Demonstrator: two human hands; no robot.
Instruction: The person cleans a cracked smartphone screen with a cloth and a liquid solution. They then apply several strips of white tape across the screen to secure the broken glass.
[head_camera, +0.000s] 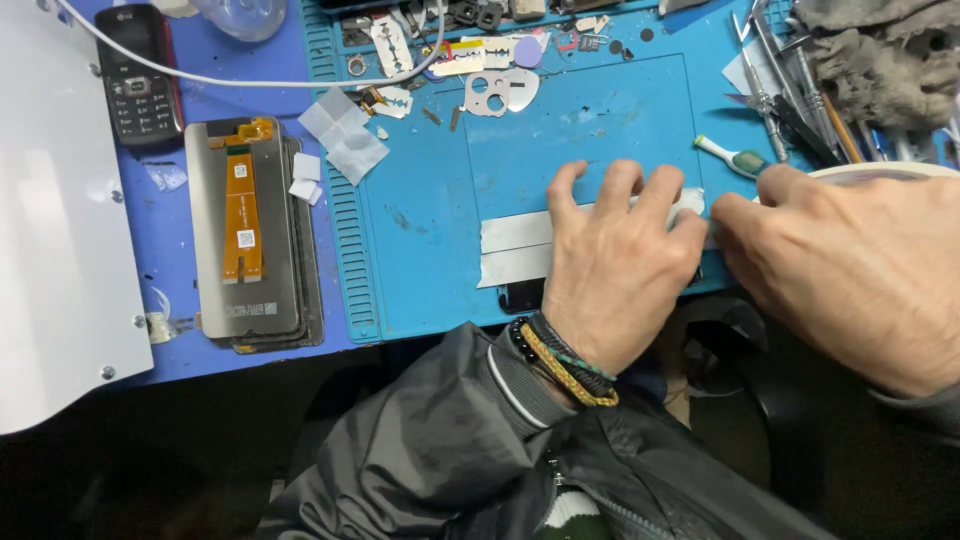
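Seen from above at a cluttered repair counter (170, 360): much of the work hidden beneath two hands. Large white panel (50, 230) cut off at the left edge; dark jacket sleeve (430, 440) filling the bottom. Blue work mat (590, 120) spread across the middle, its upper rim crowded with small metal parts too tiny to make out. Grey rag (880, 60) and a cluster of tweezers (770, 70) at upper right, partly out of frame. Phone screen assembly (245, 235) with an orange flex cable lying face down left of the mat, a dark keypad phone (140, 75) above it. Left hand (615, 265) pressed flat, fingers spread apart, on strips of white tape (515, 250) laid over a dark device, only a sliver showing at the mat's near edge. Right hand (850, 265) just beside it, fingertips pinched together at the tape's end; what it grips unclear. Roll of tape (890, 172) peeking behind that hand. White-and-green tool (730, 157) lying just above the knuckles.
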